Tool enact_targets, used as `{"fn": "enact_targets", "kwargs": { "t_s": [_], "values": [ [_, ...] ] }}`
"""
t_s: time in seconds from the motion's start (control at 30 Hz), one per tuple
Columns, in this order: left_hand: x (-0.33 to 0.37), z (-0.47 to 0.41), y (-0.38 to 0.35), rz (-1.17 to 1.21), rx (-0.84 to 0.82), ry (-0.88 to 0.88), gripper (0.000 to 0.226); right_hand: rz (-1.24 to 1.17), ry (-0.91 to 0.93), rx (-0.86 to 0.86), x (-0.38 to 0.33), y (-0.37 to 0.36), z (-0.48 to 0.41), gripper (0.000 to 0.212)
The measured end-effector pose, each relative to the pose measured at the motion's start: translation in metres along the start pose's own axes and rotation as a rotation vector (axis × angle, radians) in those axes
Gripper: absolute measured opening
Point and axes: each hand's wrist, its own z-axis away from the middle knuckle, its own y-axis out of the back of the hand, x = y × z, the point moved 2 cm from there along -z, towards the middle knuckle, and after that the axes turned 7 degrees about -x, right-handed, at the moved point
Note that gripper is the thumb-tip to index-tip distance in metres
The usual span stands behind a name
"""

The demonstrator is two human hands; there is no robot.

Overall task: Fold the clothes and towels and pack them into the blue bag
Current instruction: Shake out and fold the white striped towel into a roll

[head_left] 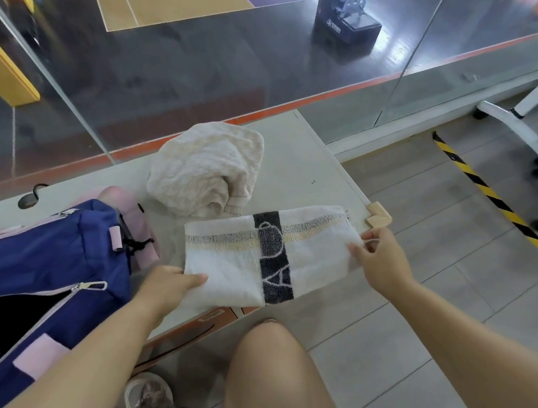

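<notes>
table (pixel 292 156), tiled floor (pixel 447 286), seemingly glass wall (pixel 248 59)

At nine o'clock the bag (pixel 47 255) runs off my left edge, its inside too dark to read (zip open). Fingers of the left hand (pixel 167 286) are hidden under the towel (pixel 231 272).

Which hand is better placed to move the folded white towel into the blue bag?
Likely left: the left hand holds the white dark-banded towel nearest the blue fabric bag; the right hand pinches the far end.

Blue bag (pixel 47 255) left, cream garment (pixel 206 170) behind (bunched), table (pixel 297 168) bare right
</notes>
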Motion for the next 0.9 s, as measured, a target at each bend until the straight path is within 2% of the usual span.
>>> {"fn": "enact_targets", "kwargs": {
  "t_s": [0.1, 0.3, 0.4, 0.53, 0.63, 0.9],
  "values": [
    [0.016, 0.017, 0.011, -0.132, 0.145, -0.165, 0.031, -0.013, 0.032, 0.034, -0.009, 0.010, 0.002, 0.025],
    [0.055, 0.038, 0.044, -0.078, 0.239, -0.345, 0.045, -0.079, 0.110, 0.116, -0.052, 0.035, 0.012, 0.036],
    [0.073, 0.048, 0.057, 0.035, 0.224, -0.396, 0.034, -0.105, 0.148, 0.148, -0.076, 0.046, 0.017, 0.039],
    [0.090, 0.060, 0.072, 0.328, 0.120, -0.434, 0.013, -0.228, 0.134, 0.135, -0.099, 0.059, 0.026, 0.051],
    [0.094, 0.073, 0.078, 0.342, 0.065, -0.451, 0.006, -0.304, 0.138, 0.058, -0.107, 0.066, 0.037, 0.062],
    [0.089, 0.104, 0.091, 0.392, 0.138, -0.429, 0.011, -0.165, 0.216, 0.138, -0.116, 0.079, 0.056, 0.043]
  ]
}}
